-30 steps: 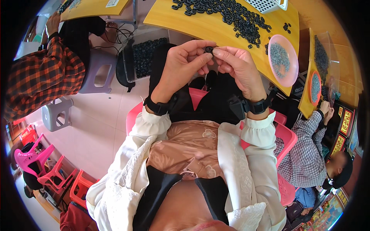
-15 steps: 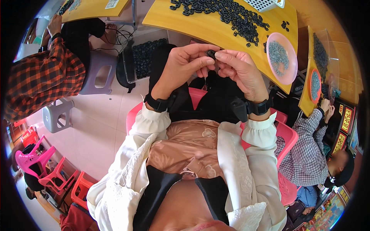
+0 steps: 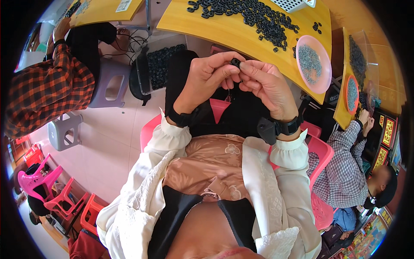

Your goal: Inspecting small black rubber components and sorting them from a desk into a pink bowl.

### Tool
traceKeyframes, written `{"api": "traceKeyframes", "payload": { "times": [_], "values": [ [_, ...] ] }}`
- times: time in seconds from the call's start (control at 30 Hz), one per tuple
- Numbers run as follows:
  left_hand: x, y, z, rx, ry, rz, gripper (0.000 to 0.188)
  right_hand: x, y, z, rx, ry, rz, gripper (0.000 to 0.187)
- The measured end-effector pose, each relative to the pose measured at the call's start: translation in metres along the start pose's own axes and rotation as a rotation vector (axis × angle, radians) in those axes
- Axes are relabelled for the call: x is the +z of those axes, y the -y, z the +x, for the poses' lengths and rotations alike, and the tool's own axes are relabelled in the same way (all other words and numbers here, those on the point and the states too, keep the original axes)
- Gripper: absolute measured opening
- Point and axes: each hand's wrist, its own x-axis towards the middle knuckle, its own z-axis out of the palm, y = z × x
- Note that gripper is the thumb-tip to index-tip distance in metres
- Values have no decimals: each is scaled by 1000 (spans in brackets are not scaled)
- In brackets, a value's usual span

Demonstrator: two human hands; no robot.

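A small black plastic piece, rounded and with a hole in it, is held up in front of my lap. The thumb and forefinger of my left hand pinch it. My right hand meets it from the other side, thumb and fingers pressed together at its edge. Whatever those right fingertips hold is too small and covered to make out. Beyond my hands, many similar black pieces lie heaped on the yellow table. A pink bowl of small silvery screws stands at the table's right.
A white perforated basket sits at the table's far edge. On the floor, a clear bin holds more black pieces. One person in a checked shirt sits at left, another at right by an orange bowl. A grey stool stands left.
Both hands stay together at nearly the same place. The black piece has turned slightly between the fingertips, and its hole shows more plainly.
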Motion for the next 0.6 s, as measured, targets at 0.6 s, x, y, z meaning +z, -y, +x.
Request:
{"api": "traceKeyframes", "payload": {
  "times": [0.6],
  "values": [
    [18,3,-1,130,-151,-137,33,10,5,2,-108,-26,-111,22]
  ]
}}
